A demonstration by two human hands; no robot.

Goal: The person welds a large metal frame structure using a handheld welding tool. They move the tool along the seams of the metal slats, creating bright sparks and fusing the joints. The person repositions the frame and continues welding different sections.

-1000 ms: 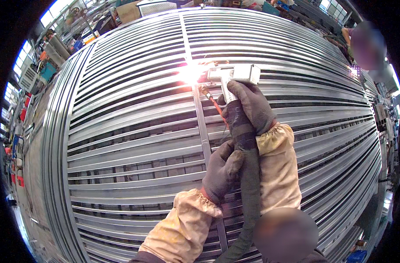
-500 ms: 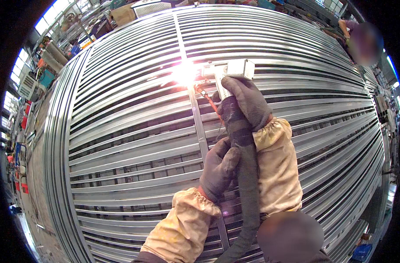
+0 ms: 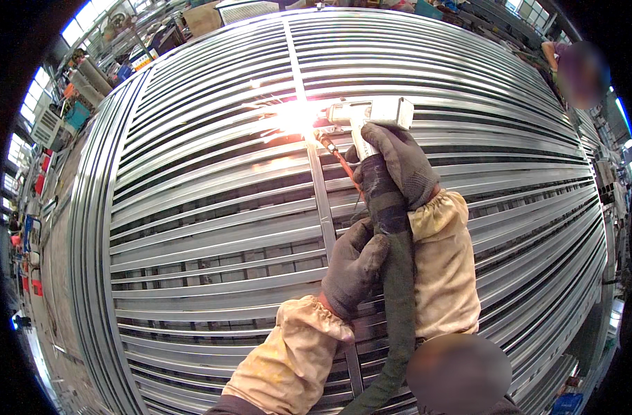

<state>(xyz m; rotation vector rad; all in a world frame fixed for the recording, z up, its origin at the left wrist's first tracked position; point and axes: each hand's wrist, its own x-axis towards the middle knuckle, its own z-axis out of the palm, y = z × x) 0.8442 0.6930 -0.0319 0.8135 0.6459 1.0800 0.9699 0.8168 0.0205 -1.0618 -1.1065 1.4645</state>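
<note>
My gloved right hand (image 3: 399, 166) is closed round the handle of a pale handheld welding torch (image 3: 390, 112), whose boxy head points left. A thin reddish-orange feed tube (image 3: 346, 166) with a metal tip runs beside the torch to its nozzle end. Lower down, my gloved left hand (image 3: 354, 270) pinches the dark sleeved hose (image 3: 399, 297) that trails from the handle toward me. A white glare with sparks (image 3: 298, 117) burns at the torch's tip, over the long middle bar (image 3: 322, 221) of a metal grille; the exact contact spot is hidden by the glare.
Many parallel bars (image 3: 212, 238) with gaps between them make up the wide grille under my arms. A person (image 3: 582, 75) is at the far right edge. Cylinders (image 3: 91, 77), a box (image 3: 202, 19) and a fan (image 3: 115, 24) stand beyond the far left.
Sparks now spray farther left from the glare. The grille, both hands and the torch all sit slightly farther right in the picture; the grips are the same.
</note>
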